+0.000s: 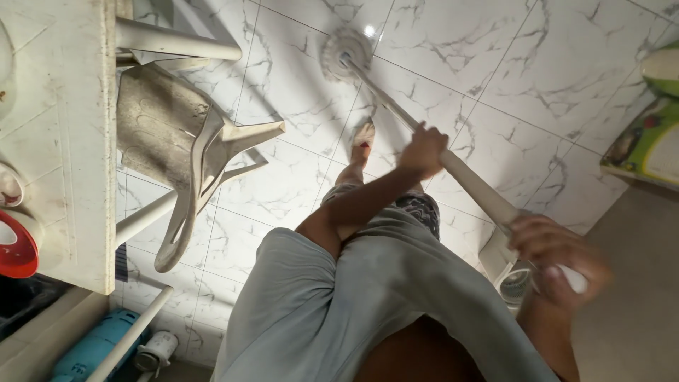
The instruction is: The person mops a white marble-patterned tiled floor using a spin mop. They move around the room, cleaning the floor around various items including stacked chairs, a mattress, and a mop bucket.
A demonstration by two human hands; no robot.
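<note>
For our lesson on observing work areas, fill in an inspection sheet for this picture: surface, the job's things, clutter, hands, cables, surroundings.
Surface: white marble-pattern floor tiles, glossy, with a light glare spot.
Job's things: mop handle running slantwise; round mop head resting on the tiles.
Clutter: worn plastic chair under the table; red bowl on the table; blue appliance on the floor.
Hands: left hand gripping the handle midway; right hand gripping its upper end, blurred.
Cables: nothing seen.
Surroundings: green box at right; sandalled foot on the tiles.
</note>
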